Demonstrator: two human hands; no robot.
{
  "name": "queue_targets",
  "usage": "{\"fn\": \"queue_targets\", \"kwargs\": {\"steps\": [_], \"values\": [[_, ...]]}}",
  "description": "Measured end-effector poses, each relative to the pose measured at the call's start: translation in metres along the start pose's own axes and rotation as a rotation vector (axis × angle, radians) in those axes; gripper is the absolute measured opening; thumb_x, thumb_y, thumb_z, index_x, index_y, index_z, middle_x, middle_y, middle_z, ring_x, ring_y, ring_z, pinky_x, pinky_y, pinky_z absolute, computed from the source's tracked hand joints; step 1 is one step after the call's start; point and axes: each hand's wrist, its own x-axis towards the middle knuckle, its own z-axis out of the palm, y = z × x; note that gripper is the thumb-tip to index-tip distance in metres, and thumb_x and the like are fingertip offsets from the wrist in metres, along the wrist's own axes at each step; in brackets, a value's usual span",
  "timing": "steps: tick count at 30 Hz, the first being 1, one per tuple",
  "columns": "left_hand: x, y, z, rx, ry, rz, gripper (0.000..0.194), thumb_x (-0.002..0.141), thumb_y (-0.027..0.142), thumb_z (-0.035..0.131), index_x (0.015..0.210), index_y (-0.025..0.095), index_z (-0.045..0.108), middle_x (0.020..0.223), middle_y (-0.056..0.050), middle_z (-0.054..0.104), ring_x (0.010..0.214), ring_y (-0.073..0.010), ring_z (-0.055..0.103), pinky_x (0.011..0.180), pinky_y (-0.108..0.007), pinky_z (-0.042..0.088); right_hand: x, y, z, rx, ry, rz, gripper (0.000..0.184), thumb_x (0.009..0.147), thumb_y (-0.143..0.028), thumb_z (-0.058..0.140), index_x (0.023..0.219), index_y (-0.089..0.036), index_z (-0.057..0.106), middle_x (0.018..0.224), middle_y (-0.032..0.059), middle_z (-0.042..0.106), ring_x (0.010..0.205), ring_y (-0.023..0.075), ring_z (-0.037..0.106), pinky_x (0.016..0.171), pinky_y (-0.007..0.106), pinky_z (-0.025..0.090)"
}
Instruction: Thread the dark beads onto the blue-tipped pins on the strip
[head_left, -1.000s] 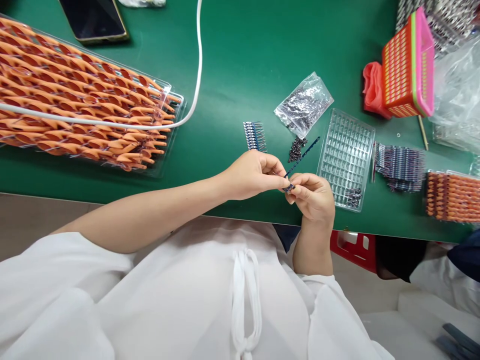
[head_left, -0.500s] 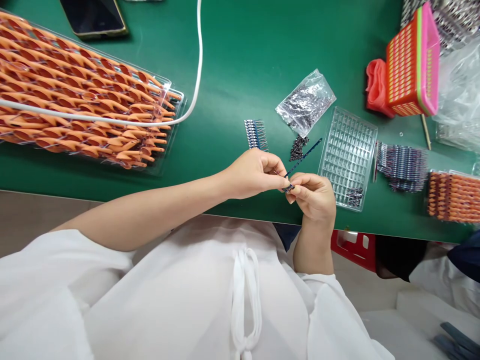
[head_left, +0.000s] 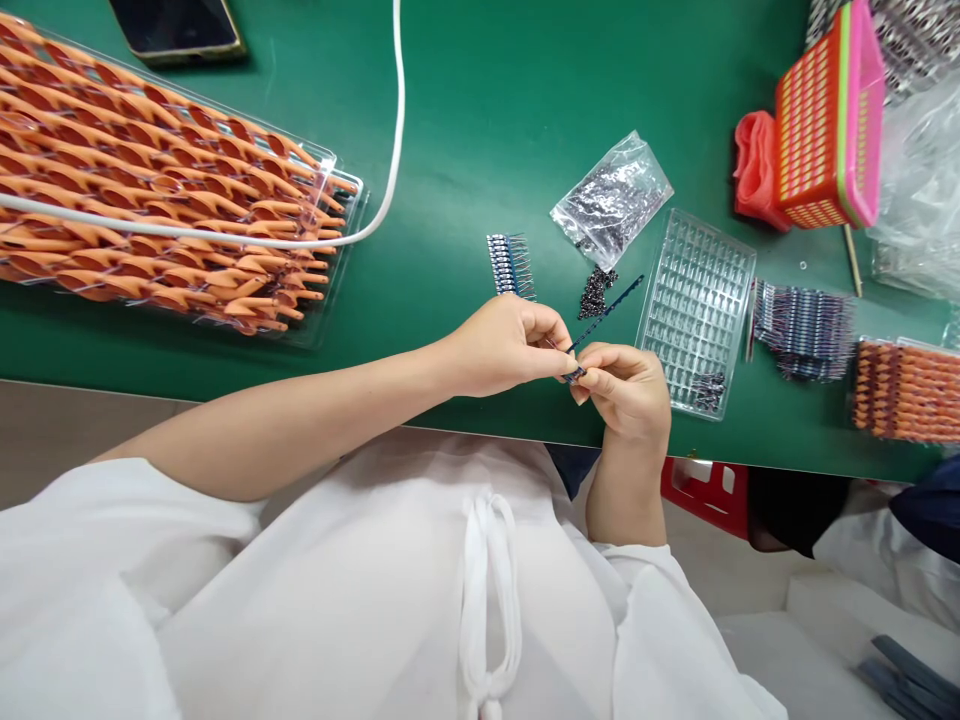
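My left hand [head_left: 514,345] and my right hand [head_left: 628,390] meet near the table's front edge, fingertips pinched together. Between them is a small dark part [head_left: 574,375] with a silvery look; its exact kind is too small to tell. A thin dark-blue strip [head_left: 611,308] slants up and right from the fingers; its lower end is hidden by them. Just beyond my left hand lies a row of small blue-and-silver parts with wire legs [head_left: 510,265]. Past the strip are a pile of tiny dark beads [head_left: 596,293] and a clear plastic bag [head_left: 613,198] of similar dark pieces.
Right of my hands lies a clear compartment tray [head_left: 697,310] with dark bits in one corner. Further right are wired blue parts [head_left: 806,330], orange parts [head_left: 904,390] and a basket [head_left: 814,125]. A white cable [head_left: 399,100] crosses orange pieces [head_left: 165,190]; a phone [head_left: 180,25] lies behind.
The whole view has shifted slightly. Both hands keep the same pinch on the small part, with no other clear change.
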Motion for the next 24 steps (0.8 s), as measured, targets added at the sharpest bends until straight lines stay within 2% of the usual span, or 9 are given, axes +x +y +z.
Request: {"fn": "queue_targets", "kwargs": {"steps": [8,14,24], "values": [[-0.0005,0.0017,0.0001,-0.056,-0.033,-0.013,0.007,0.066,0.019,0.069,0.065,0.015,0.064,0.062,0.0,0.065,0.06,-0.0127,0.059,0.057,-0.024,0.045,-0.0002,0.0007,-0.0011,0.029,-0.031,0.005,0.014,0.068,-0.027,0.087,0.075,-0.021,0.077,0.067,0.0004,0.068,0.052,0.012,0.061,0.041,0.022,0.05],[-0.0011,0.0022,0.0001,-0.004,-0.038,0.004,0.006,0.067,0.019,0.068,0.065,0.014,0.064,0.061,0.0,0.064,0.059,-0.0123,0.058,0.056,-0.023,0.044,-0.0002,0.0016,-0.0029,0.038,-0.075,-0.005,0.009,0.071,-0.024,0.084,0.077,-0.022,0.078,0.069,0.0012,0.068,0.053,0.0119,0.061,0.041,0.022,0.049],[0.0008,-0.0004,-0.0013,0.085,-0.023,0.04,0.008,0.069,0.021,0.067,0.066,0.014,0.064,0.062,0.0,0.064,0.059,-0.012,0.057,0.056,-0.023,0.043,-0.0001,0.0038,-0.0034,-0.04,0.0,0.032,0.019,0.066,-0.034,0.087,0.074,-0.021,0.076,0.068,0.0006,0.067,0.053,0.0128,0.059,0.043,0.025,0.05]]}}
